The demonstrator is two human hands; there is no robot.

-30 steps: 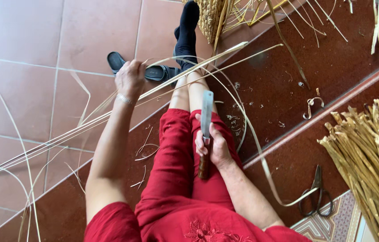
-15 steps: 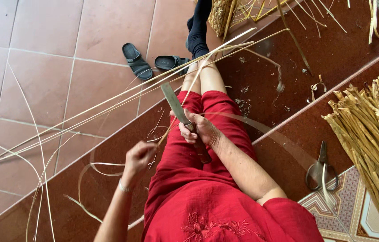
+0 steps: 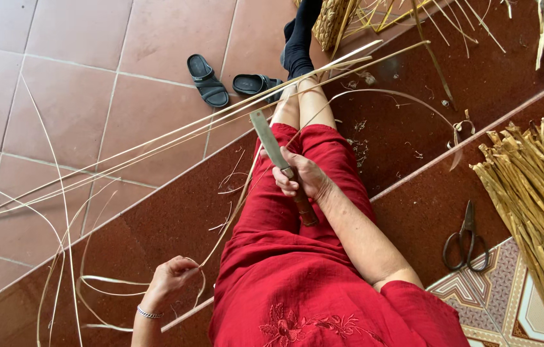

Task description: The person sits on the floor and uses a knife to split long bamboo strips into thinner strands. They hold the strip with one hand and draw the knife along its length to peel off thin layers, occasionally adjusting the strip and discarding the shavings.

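Observation:
My right hand (image 3: 303, 178) grips the handle of a long flat-bladed knife (image 3: 270, 144), blade pointing up and away over my red-trousered legs (image 3: 297, 193). My left hand (image 3: 170, 277) is low at my left side, fingers closed on a thin pale cane strip (image 3: 233, 215) that runs up toward the knife and curls past the hand in loops on the step. A bundle of long cane strips (image 3: 175, 138) lies diagonally across my legs and the floor.
A pair of black sandals (image 3: 227, 82) lies on the tiled floor ahead. Scissors (image 3: 466, 238) rest on the dark red step at my right, next to a stack of thick dry stalks (image 3: 535, 199). A woven basket (image 3: 333, 22) stands by my feet.
My left hand dropped from high by my feet down to my left side, drawing the strip with it. The knife tilted leftward and rose in view.

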